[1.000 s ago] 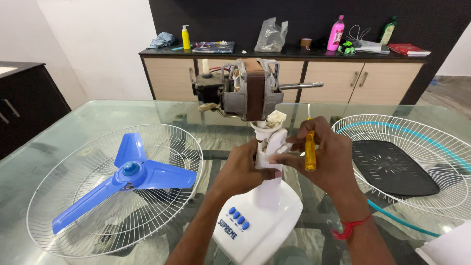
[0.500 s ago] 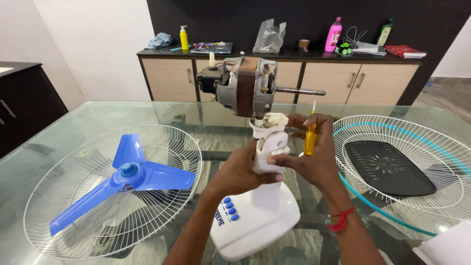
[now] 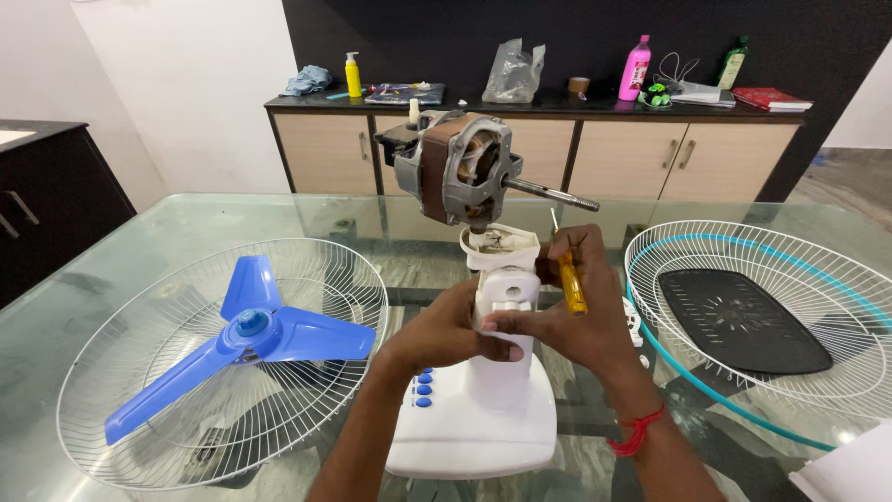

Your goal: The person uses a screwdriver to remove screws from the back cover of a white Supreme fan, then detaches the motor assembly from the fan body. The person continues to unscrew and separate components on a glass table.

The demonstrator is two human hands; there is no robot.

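Fan stand [image 3: 500, 372] between both hands, left [image 3: 444, 327] and right [image 3: 578, 311].

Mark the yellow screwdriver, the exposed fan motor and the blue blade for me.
yellow screwdriver [image 3: 571, 288]: head view, on its translucent handle in the right hand.
fan motor [image 3: 462, 167]: head view, on the metal housing.
blue fan blade [image 3: 249, 325]: head view, on the hub.

The desk [image 3: 139, 223] is shiny, see-through glass. The fan stand [image 3: 483, 418] is smooth white plastic. The motor [image 3: 460, 167] on top is dull grey metal with a shiny metal rod [image 3: 553, 193]. The screwdriver [image 3: 570, 284] has a clear yellow plastic handle. The blue blades [image 3: 251, 335] are glossy plastic, lying on a thin white wire guard [image 3: 121, 409].
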